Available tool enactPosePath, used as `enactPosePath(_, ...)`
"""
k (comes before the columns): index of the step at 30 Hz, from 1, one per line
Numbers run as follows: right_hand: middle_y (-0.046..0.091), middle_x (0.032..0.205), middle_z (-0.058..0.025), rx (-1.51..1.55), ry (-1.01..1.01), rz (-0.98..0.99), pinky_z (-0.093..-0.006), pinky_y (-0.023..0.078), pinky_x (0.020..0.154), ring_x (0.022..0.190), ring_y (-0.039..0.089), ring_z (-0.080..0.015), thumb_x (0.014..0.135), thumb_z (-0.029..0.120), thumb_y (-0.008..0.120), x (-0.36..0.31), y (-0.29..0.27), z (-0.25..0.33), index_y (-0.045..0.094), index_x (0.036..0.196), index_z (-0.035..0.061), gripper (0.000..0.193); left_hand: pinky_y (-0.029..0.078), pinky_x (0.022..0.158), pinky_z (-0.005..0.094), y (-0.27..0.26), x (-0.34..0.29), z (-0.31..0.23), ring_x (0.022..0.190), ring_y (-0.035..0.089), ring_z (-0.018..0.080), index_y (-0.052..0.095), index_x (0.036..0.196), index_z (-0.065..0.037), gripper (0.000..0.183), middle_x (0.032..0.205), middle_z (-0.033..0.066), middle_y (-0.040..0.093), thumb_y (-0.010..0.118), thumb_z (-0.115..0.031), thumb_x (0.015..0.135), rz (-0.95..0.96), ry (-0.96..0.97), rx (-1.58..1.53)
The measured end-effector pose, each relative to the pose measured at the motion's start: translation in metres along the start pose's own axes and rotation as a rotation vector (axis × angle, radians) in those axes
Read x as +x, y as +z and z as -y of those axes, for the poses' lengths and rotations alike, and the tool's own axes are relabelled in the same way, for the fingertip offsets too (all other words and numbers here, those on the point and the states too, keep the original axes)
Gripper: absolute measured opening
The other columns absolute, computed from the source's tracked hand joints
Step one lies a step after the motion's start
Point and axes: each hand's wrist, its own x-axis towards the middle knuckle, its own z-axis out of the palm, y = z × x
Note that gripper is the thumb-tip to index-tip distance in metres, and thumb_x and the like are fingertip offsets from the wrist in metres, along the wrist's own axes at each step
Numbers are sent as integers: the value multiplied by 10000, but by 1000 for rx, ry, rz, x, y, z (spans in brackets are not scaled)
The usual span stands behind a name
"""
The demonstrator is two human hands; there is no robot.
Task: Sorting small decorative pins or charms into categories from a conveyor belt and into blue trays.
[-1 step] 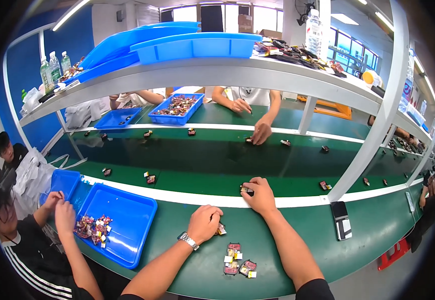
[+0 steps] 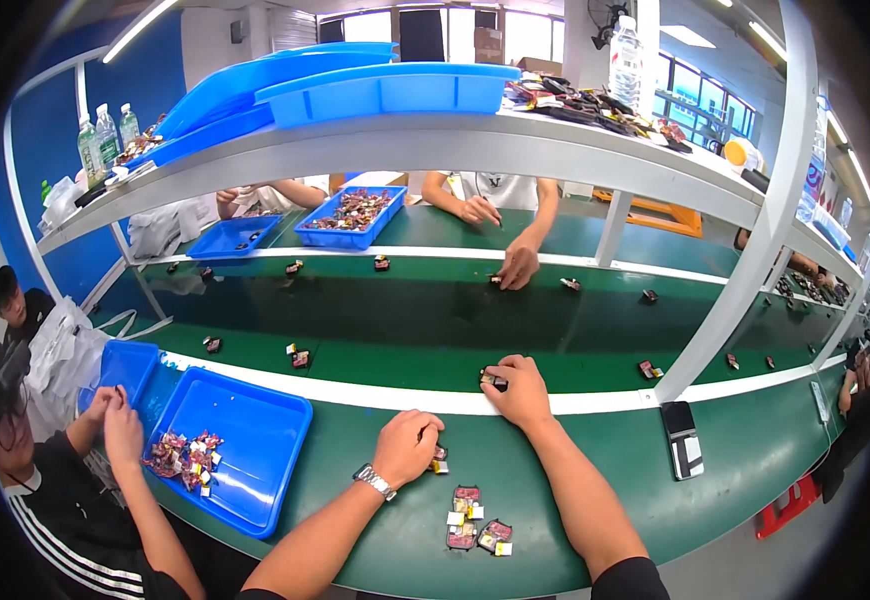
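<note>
My right hand (image 2: 518, 392) reaches over the white rail, its fingers closed on a small dark part (image 2: 493, 380) at the near edge of the green belt. My left hand (image 2: 407, 448), a metal watch on its wrist, is curled low over the near green table. A small part with a white-and-yellow tag (image 2: 439, 461) shows at its fingertips; the fingers hide the rest. Between my forearms lie several flat black-framed parts (image 2: 464, 518) with red faces and white-and-yellow tags, one of them (image 2: 496, 537) set apart and tilted.
A blue tray (image 2: 280, 440) with a heap of small parts is at left, beside a co-worker's hands (image 2: 117, 420). Similar parts (image 2: 300, 357) lie along the belt. Across it, another person's hand (image 2: 520, 268) touches one. A phone-like device (image 2: 682, 440) lies right, near a white post (image 2: 730, 260).
</note>
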Motion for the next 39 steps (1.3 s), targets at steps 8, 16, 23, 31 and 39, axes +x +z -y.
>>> enactPosePath(8,634,1013,-84,21,78,57,-377,479,895,979,571,-276,724,190,752,7,-5,-8,735,923,49,244,482,690,387,-1,-1,-5,751,604,272,687,841,-54,156,793,96,635,551,-130,850,16,-41,-4)
enactPosePath(16,659,1004,-107,36,136,65,-395,482,886,980,591,-297,723,170,745,5,-12,-12,737,906,36,227,474,670,376,3,-1,-3,725,587,254,695,843,-58,152,791,82,628,562,-132,842,20,-43,-27)
enactPosePath(23,658,1024,-114,-16,127,73,-397,485,887,979,596,-305,730,172,736,3,-18,-9,740,924,40,235,469,629,351,1,-4,-1,677,581,216,700,852,-50,138,770,73,613,575,-103,833,11,-14,16)
enactPosePath(31,678,905,-148,-25,89,62,-402,505,833,899,618,-329,684,148,738,8,-25,-22,733,855,27,210,490,702,375,7,-2,3,771,611,263,690,872,-61,140,805,96,626,566,-124,851,-33,101,6)
enactPosePath(39,657,1020,-85,115,-257,-79,-393,478,870,973,579,-298,647,59,767,2,-23,9,663,937,51,308,497,652,296,6,-1,7,705,611,159,660,1021,-16,189,863,93,679,567,-137,909,-65,-121,-294)
